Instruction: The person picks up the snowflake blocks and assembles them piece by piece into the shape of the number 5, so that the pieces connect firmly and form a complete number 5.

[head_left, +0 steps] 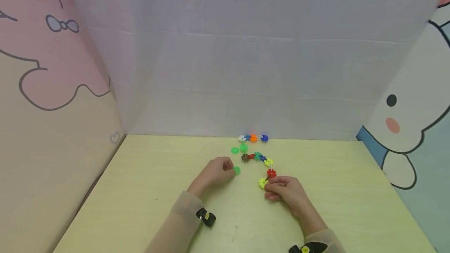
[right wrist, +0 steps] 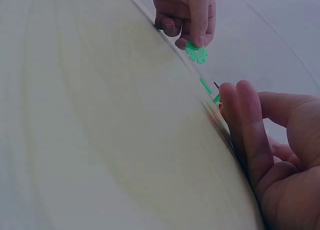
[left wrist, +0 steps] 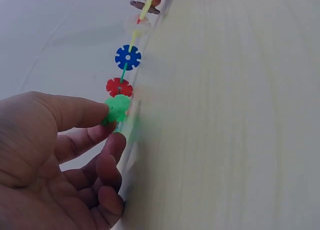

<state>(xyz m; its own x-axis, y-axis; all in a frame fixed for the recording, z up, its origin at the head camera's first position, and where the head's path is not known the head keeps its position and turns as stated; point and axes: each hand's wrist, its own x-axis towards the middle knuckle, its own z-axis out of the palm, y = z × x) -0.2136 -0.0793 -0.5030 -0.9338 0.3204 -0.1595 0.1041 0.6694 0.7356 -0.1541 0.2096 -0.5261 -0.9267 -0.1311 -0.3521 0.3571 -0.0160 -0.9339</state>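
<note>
My left hand (head_left: 217, 170) pinches a green notched plastic disc (left wrist: 118, 109) between thumb and fingertips, just above the table. To its right, my right hand (head_left: 287, 191) pinches the near end of a curved chain of linked notched discs, at a yellow disc (head_left: 262, 183). A brown disc (left wrist: 145, 7) stands edge-on beside that yellow one. Farther along the chain come a red disc (head_left: 271, 173), another yellow disc (head_left: 268, 162), a teal disc (head_left: 257, 155) and a dark brown disc (head_left: 245, 158) at the far end. My right fingers hide their grip in the right wrist view.
Two loose green discs, one (head_left: 234, 150) beside the other (head_left: 243, 148), lie beyond the chain. A row of joined discs with an orange disc (head_left: 253, 138) lies along the table's back edge. A pale curtain (head_left: 225, 69) hangs behind the table (head_left: 147, 175).
</note>
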